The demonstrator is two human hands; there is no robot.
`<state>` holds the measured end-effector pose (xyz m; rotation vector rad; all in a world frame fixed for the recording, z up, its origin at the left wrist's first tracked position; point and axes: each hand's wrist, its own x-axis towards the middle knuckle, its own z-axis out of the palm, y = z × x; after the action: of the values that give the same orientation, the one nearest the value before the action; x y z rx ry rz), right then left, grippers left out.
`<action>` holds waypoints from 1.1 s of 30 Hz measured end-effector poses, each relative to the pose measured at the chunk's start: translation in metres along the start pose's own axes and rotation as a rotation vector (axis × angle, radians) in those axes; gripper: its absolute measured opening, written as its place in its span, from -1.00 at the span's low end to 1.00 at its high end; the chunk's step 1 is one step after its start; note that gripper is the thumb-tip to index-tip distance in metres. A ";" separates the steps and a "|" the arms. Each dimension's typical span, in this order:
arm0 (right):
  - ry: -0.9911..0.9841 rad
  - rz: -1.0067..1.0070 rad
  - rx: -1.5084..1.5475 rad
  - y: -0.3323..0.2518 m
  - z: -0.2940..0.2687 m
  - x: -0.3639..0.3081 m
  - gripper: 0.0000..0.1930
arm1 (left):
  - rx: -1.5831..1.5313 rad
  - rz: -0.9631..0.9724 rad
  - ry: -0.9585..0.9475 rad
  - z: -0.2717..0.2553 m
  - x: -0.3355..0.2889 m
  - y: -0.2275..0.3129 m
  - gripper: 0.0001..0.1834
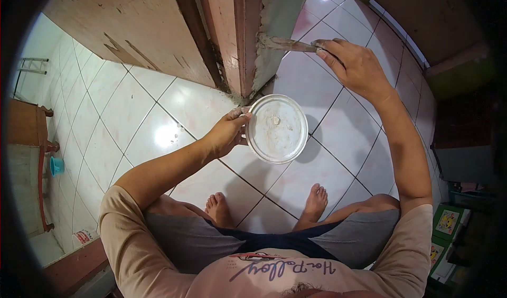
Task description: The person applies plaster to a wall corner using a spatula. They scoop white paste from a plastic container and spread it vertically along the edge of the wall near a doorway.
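Teal plastic at far left: a small bucket (56, 165), well apart from the work and best left alone. Next, a scuffed wooden panel (132, 28); keep stray smears off it. Then the left hand (229, 131), pinching the left rim of a round white lid (269, 145) in front of the body, thumb on top, other fingers mostly hidden beneath. Keep that lid level and close under the working spot, ready to catch crumbs, with the small pale lump (277, 121) near its middle rather than at the rim. Past the pinkish post (227, 28), a rough, grey wall edge (263, 60), apparently the place for patching; work along it in short strokes, pressing enough to fill hollows without gouging. Against that edge, seemingly touching, the blade of a flat scraper (303, 46); better tilted low for smoothing, steeper for lifting excess. Further right, the right hand (353, 65), pinching the scraper's handle end between thumb and fingers. Grip firm, wrist loose, pressure even; wipe the blade often on the lid's rim.
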<state>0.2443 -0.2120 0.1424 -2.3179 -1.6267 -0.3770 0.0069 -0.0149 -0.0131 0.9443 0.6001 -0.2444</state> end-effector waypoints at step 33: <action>0.000 -0.122 -0.256 -0.011 -0.050 0.030 -0.72 | 0.032 -0.015 -0.007 -0.001 -0.002 0.003 -0.73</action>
<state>0.2410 -0.2016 0.2010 -2.4013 -1.8198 -0.6464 0.0061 -0.0123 -0.0110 0.9699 0.5987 -0.2717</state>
